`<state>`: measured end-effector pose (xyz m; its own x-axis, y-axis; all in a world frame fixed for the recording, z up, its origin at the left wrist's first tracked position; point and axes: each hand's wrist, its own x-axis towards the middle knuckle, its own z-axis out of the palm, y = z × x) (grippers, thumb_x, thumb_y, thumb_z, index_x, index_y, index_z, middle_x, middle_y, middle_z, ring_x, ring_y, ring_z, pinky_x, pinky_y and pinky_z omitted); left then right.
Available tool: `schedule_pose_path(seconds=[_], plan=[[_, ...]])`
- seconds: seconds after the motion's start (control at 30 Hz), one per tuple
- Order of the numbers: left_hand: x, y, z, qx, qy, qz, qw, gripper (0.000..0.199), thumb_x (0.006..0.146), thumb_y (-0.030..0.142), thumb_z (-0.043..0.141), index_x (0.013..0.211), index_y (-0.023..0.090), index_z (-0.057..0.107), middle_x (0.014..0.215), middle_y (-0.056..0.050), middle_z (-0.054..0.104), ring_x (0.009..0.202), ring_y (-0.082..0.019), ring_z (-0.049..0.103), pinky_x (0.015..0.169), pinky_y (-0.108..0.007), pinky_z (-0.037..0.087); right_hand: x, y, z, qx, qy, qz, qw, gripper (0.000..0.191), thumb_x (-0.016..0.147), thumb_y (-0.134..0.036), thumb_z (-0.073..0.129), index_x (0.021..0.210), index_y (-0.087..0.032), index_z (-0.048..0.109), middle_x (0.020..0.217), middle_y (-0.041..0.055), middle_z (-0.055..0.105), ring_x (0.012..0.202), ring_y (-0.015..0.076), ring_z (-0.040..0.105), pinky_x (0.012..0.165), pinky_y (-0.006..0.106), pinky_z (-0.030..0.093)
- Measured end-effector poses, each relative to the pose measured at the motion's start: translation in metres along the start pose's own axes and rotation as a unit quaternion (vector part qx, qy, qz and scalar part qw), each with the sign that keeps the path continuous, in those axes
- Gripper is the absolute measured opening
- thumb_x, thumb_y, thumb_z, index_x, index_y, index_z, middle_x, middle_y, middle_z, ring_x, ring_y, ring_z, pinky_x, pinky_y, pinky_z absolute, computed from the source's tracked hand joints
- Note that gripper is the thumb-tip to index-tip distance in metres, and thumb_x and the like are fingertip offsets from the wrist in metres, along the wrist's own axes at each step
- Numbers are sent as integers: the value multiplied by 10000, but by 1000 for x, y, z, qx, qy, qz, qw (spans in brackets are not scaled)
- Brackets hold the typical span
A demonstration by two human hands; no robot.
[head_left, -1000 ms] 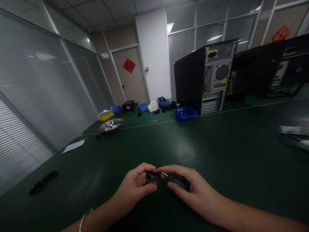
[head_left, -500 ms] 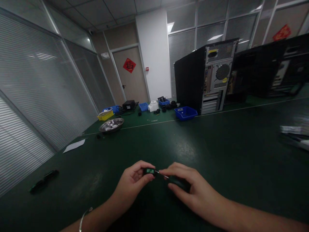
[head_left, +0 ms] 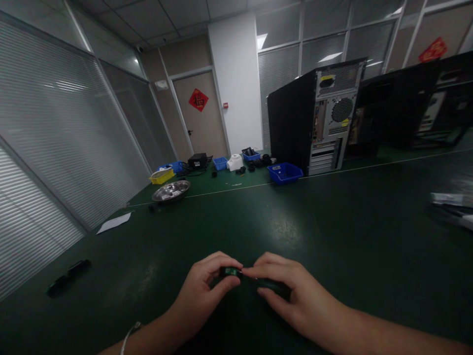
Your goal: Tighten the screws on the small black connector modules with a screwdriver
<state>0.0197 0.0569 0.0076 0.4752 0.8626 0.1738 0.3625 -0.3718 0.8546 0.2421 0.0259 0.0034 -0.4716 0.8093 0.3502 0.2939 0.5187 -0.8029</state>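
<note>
Between the thumb and fingers of my left hand [head_left: 207,282] is a small dark part with a green circuit board [head_left: 231,271]. My right hand [head_left: 291,286] is wrapped round the dark handle of a screwdriver [head_left: 273,285]. Its thin shaft points left toward the board, and my right forefinger lies along it, covering most of it. The tip is close to the board's right end; whether it touches cannot be made out. Both hands are just above the green table [head_left: 221,224].
A dark slim object [head_left: 68,277] lies at the left, near a white sheet [head_left: 114,223]. Farther back stand a metal dish [head_left: 171,191], a yellow tray [head_left: 161,176], a blue bin [head_left: 285,173] and a computer tower [head_left: 291,125]. Blurred silvery items [head_left: 453,199] lie at the right edge.
My left hand and the circuit board have shifted slightly down and right. My right forefinger has stretched left along the shaft, so less of the shaft shows.
</note>
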Motion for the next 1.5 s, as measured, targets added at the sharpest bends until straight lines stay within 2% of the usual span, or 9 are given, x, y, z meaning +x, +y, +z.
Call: schedule_pose_path(seconds=[0.33, 0.6, 0.83, 1.2, 1.3, 1.5], plan=[[1, -2, 4, -172, 5, -50, 984, 131, 766, 201, 721, 894, 193, 750, 873, -52, 662, 759, -175, 632, 700, -284, 495, 2, 2, 0, 30, 5, -27, 999, 443, 831, -37, 590, 1211, -260, 644, 1024, 47, 665, 943, 177, 630, 838, 300, 506], [3, -1, 3, -230, -3, -63, 971, 147, 730, 231, 761, 867, 179, 751, 837, -52, 671, 723, -168, 634, 680, -286, 492, 1, 4, 1, 39, 2, -36, 999, 438, 846, -55, 584, 1225, -269, 632, 1035, 46, 660, 948, 178, 628, 840, 300, 505], [1, -3, 4, -138, 20, -14, 990, 142, 752, 200, 746, 892, 200, 762, 864, -67, 658, 824, -205, 625, 736, -313, 483, 0, 6, 2, 23, -1, -27, 999, 437, 837, -40, 585, 1209, -261, 642, 1022, 48, 658, 925, 178, 627, 817, 301, 506], [2, -1, 5, -212, 10, -33, 977, 140, 739, 199, 752, 879, 195, 760, 871, -53, 659, 781, -176, 627, 717, -292, 502, 2, 1, 0, 41, 8, -38, 998, 435, 849, -42, 587, 1219, -265, 637, 1028, 46, 658, 946, 172, 627, 841, 297, 502], [3, -3, 5, -210, 16, -38, 977, 141, 756, 185, 732, 897, 191, 748, 911, -51, 660, 800, -173, 631, 734, -287, 504, 2, 3, 0, 39, 7, -39, 998, 456, 846, -35, 590, 1235, -271, 624, 1044, 43, 654, 956, 172, 623, 847, 296, 501], [3, -1, 5, -178, 20, -41, 983, 157, 730, 167, 742, 885, 184, 755, 853, -42, 647, 772, -169, 618, 691, -273, 494, 0, 4, 0, 30, -5, -40, 999, 435, 854, -44, 594, 1223, -272, 634, 1042, 41, 651, 956, 169, 619, 839, 291, 498]])
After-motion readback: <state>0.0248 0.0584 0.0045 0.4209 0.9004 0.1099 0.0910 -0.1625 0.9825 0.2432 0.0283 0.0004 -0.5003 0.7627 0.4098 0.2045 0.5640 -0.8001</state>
